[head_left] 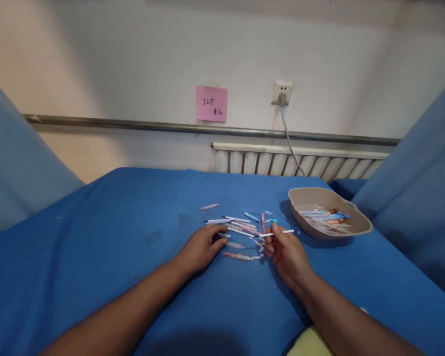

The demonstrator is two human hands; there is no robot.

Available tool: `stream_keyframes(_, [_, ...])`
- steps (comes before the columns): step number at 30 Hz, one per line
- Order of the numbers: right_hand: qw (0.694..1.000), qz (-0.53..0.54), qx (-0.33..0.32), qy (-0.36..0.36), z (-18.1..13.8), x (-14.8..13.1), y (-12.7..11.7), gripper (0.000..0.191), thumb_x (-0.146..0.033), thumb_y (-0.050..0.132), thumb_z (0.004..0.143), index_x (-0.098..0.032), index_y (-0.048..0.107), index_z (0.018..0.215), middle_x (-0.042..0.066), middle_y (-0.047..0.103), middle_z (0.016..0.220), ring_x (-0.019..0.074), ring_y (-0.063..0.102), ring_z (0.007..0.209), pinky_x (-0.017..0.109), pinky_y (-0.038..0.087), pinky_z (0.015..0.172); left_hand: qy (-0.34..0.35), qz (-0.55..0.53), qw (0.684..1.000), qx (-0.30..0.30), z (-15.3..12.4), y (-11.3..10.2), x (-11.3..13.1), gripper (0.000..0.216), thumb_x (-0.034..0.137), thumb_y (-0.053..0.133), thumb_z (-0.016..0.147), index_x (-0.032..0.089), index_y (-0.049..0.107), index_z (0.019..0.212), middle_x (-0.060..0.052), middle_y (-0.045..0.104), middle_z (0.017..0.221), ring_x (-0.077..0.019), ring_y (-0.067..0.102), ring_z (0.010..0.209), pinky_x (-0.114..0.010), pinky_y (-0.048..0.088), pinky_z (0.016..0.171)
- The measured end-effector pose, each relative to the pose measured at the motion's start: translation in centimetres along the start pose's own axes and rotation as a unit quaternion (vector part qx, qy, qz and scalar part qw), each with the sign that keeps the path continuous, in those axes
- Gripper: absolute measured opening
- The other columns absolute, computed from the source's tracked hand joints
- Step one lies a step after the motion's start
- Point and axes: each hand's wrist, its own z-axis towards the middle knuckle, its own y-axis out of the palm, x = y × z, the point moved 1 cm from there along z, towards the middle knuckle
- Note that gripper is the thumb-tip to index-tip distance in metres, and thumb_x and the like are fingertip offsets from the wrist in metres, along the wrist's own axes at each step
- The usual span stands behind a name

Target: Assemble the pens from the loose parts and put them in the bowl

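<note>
Several pen parts, white refills, clear barrels and small caps lie scattered on a blue cloth-covered table. My right hand holds a thin white refill between thumb and fingers, lifted just above the pile. My left hand rests palm down on the cloth at the pile's left edge, fingertips touching a white refill. A patterned pen barrel lies between the two hands.
A beige oval tray with several assembled pens stands to the right of the pile. Behind the table are a white radiator, a wall socket with a cable and a pink note. Blue fabric rises at both sides.
</note>
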Motion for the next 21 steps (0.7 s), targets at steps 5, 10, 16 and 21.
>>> stream_keyframes(5, [0.999,-0.037,-0.003,0.008,-0.2,0.4,-0.1,0.032,-0.046,0.067,0.077,-0.016,0.059,0.071,-0.004,0.053,0.058,0.0067,0.041,0.045,0.020,0.034,0.044,-0.025,0.145,0.982,-0.115,-0.2,-4.9,-1.3,0.017,0.023,0.052,0.078,0.020,0.067,0.085,-0.001,0.064,0.075,-0.0177,0.056,0.068,-0.026,0.040,0.065])
stream_keyframes(10, [0.998,-0.061,-0.008,0.007,-0.4,0.6,0.0,0.033,-0.047,0.069,0.073,-0.017,0.059,0.068,-0.003,0.054,0.058,0.0071,0.042,0.045,0.021,0.033,0.045,-0.028,0.117,0.973,-0.198,-0.9,-6.5,-2.7,0.019,0.019,0.064,0.064,0.022,0.070,0.081,0.000,0.062,0.079,-0.0169,0.054,0.070,-0.024,0.039,0.064])
stream_keyframes(16, [0.997,-0.076,0.002,0.002,-0.3,0.6,0.0,0.035,-0.050,0.069,0.072,-0.017,0.059,0.067,-0.003,0.054,0.058,0.0077,0.042,0.044,0.021,0.032,0.044,-0.055,0.101,0.972,-0.205,-1.0,-6.7,-3.2,0.007,0.025,0.065,0.066,0.021,0.068,0.070,0.002,0.060,0.062,-0.0152,0.051,0.057,-0.022,0.033,0.052])
stream_keyframes(21, [0.997,-0.077,-0.008,-0.008,-0.2,0.7,-0.1,0.035,-0.050,0.070,0.071,-0.017,0.059,0.069,-0.003,0.053,0.056,0.0075,0.040,0.044,0.021,0.032,0.044,-0.079,0.121,0.972,-0.187,-1.1,-6.6,-2.4,0.005,0.025,0.064,0.066,0.021,0.065,0.065,0.003,0.059,0.055,-0.0137,0.047,0.050,-0.022,0.026,0.049])
